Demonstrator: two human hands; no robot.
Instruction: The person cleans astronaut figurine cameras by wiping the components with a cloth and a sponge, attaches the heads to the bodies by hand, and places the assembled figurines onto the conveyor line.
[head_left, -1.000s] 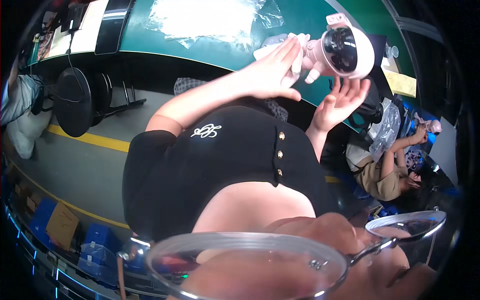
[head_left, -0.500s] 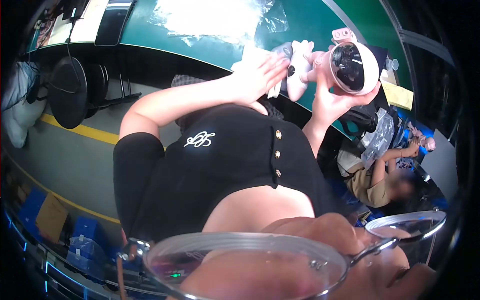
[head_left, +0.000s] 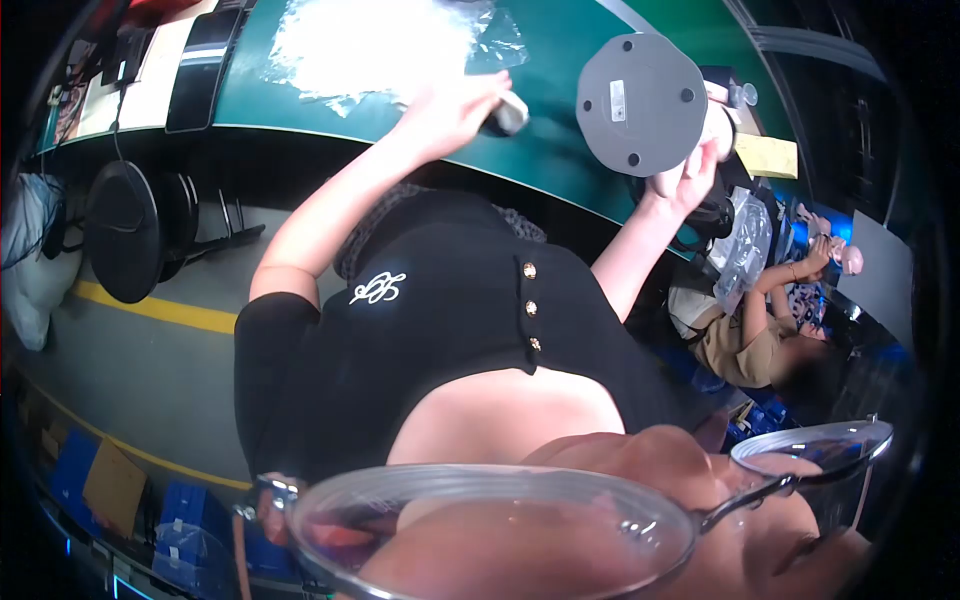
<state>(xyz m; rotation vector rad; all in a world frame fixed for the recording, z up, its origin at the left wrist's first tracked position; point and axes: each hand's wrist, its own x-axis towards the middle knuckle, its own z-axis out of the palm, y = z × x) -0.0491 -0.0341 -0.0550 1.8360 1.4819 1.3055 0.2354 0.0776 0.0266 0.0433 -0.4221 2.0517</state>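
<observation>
My right hand (head_left: 685, 180) grips an astronaut figure (head_left: 716, 130) over the right part of the table. Its grey, rounded base (head_left: 643, 105) faces me, showing several dark rubber feet and a small white label; most of the pink-and-white body is hidden behind the base. My left hand (head_left: 455, 115) is above the table edge, apart from the figure. Its fingers are closed round a small, pale, rounded thing (head_left: 512, 112) with a dark underside, too blurred to name.
Clear plastic wrapping (head_left: 370, 50) lies bright on the green table (head_left: 555, 40). A yellow pad (head_left: 767, 157) is at the right, near a bag in plastic (head_left: 742, 240). A co-worker (head_left: 745, 335) handles a pink figure beyond it. A black stool (head_left: 122, 232) stands at left.
My left hand has moved left, away from the figure, with the small pale thing. My right hand has turned the figure so its base faces me instead of the dark visor.
</observation>
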